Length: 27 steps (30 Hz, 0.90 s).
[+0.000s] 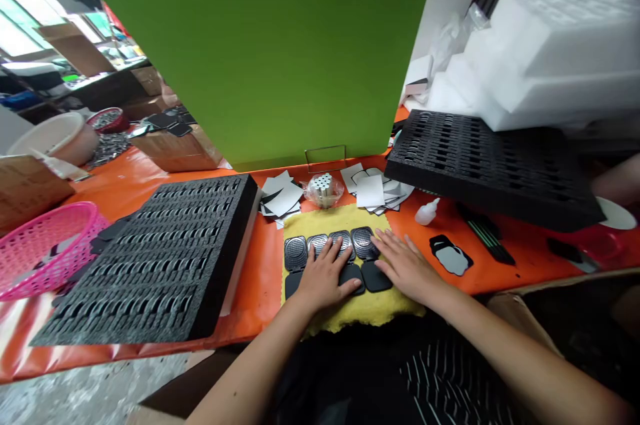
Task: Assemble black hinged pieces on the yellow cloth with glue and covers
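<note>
A yellow cloth point(350, 308) lies at the near edge of the orange table. On it sits a row of dark rounded-square parts with metal mesh faces point(363, 242), and plain black square pads point(376, 276) lie in front of them. My left hand point(325, 275) lies flat on the parts, fingers stretched out over the mesh pieces and a black pad. Beside it, my right hand point(407, 265) rests flat too, fingers pointing at the rightmost mesh part. Neither hand grips anything.
A black foam slotted tray point(150, 258) lies left, another point(495, 165) right, raised. White and black square sheets point(373, 190), a clear bag of small metal pieces point(324, 188), a small white bottle point(427, 212), a pink basket point(40, 245), a green board point(270, 45) and white foam blocks point(555, 45) surround them.
</note>
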Each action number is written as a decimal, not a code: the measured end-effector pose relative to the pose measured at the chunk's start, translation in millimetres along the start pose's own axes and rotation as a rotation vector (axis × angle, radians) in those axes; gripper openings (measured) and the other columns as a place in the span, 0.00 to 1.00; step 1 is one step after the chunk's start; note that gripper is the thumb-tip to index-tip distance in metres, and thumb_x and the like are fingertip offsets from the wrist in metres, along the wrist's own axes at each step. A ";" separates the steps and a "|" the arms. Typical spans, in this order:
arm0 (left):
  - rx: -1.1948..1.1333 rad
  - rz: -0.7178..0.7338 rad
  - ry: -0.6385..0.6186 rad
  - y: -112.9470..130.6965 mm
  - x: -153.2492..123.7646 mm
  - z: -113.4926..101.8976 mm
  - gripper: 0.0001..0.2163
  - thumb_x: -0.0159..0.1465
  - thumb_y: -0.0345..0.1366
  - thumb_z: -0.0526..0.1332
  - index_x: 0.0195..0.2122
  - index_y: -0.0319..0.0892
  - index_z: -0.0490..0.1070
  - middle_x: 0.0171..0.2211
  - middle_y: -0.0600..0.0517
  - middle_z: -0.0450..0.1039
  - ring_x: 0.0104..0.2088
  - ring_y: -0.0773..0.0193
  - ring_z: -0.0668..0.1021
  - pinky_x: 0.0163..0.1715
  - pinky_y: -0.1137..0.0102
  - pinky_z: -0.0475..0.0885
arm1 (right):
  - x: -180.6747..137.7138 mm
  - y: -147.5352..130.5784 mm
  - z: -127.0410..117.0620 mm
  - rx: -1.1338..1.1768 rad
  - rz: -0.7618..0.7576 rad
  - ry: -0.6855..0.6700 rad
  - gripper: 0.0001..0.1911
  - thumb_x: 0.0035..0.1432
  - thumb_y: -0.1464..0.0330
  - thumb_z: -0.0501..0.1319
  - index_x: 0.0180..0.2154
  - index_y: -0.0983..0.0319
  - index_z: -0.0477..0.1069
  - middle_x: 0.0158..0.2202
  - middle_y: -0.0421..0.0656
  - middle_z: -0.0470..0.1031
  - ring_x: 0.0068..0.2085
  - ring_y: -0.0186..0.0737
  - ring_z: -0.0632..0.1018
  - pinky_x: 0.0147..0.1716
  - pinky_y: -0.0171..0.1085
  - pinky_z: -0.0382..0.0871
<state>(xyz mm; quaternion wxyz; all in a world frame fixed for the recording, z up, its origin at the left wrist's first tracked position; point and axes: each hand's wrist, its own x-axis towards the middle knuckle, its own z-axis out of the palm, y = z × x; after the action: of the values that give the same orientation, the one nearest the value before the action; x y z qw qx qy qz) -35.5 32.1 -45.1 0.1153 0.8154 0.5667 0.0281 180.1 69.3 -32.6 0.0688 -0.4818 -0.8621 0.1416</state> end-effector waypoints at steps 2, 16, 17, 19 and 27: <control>-0.004 -0.026 0.029 7.0 5.8 -1.9 0.31 0.58 0.56 0.47 0.60 0.50 0.46 0.63 0.50 0.39 0.61 0.49 0.45 0.55 0.46 0.43 | -21.5 12.5 -30.3 0.053 0.019 0.074 0.24 0.60 0.60 0.45 0.57 0.57 0.55 0.58 0.41 0.56 0.59 0.42 0.57 0.56 0.47 0.51; 0.077 0.123 0.019 47.5 48.0 21.1 0.28 0.60 0.54 0.44 0.60 0.51 0.46 0.62 0.50 0.41 0.61 0.51 0.47 0.55 0.45 0.41 | -238.1 162.5 -70.6 0.131 0.826 -0.070 0.19 0.56 0.59 0.48 0.41 0.60 0.71 0.41 0.44 0.74 0.41 0.44 0.74 0.41 0.41 0.65; 0.087 0.125 0.014 47.6 48.1 20.5 0.27 0.60 0.54 0.44 0.60 0.51 0.46 0.62 0.50 0.41 0.61 0.51 0.47 0.55 0.45 0.42 | -242.0 166.9 -59.4 0.161 0.807 -0.116 0.19 0.56 0.59 0.48 0.41 0.60 0.71 0.41 0.44 0.74 0.41 0.44 0.74 0.41 0.40 0.65; 0.101 0.118 0.016 48.9 48.1 18.5 0.27 0.61 0.53 0.45 0.60 0.51 0.47 0.62 0.50 0.41 0.61 0.50 0.47 0.54 0.45 0.43 | -241.8 172.2 -37.1 0.199 0.774 -0.152 0.19 0.56 0.60 0.48 0.41 0.62 0.71 0.41 0.46 0.74 0.41 0.44 0.74 0.41 0.40 0.65; 0.017 0.070 0.115 60.5 34.6 6.6 0.24 0.62 0.47 0.49 0.59 0.47 0.51 0.62 0.48 0.42 0.61 0.51 0.48 0.54 0.47 0.50 | -202.8 171.9 36.1 0.351 0.941 -0.147 0.19 0.46 0.63 0.59 0.40 0.68 0.70 0.42 0.55 0.72 0.42 0.50 0.73 0.39 0.39 0.65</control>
<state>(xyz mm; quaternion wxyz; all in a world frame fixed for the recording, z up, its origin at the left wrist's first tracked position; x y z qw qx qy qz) 33.6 43.2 -41.1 0.0745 0.8326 0.5437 0.0743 417.1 -24.3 -116.7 0.0165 -0.7879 -0.5172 0.3337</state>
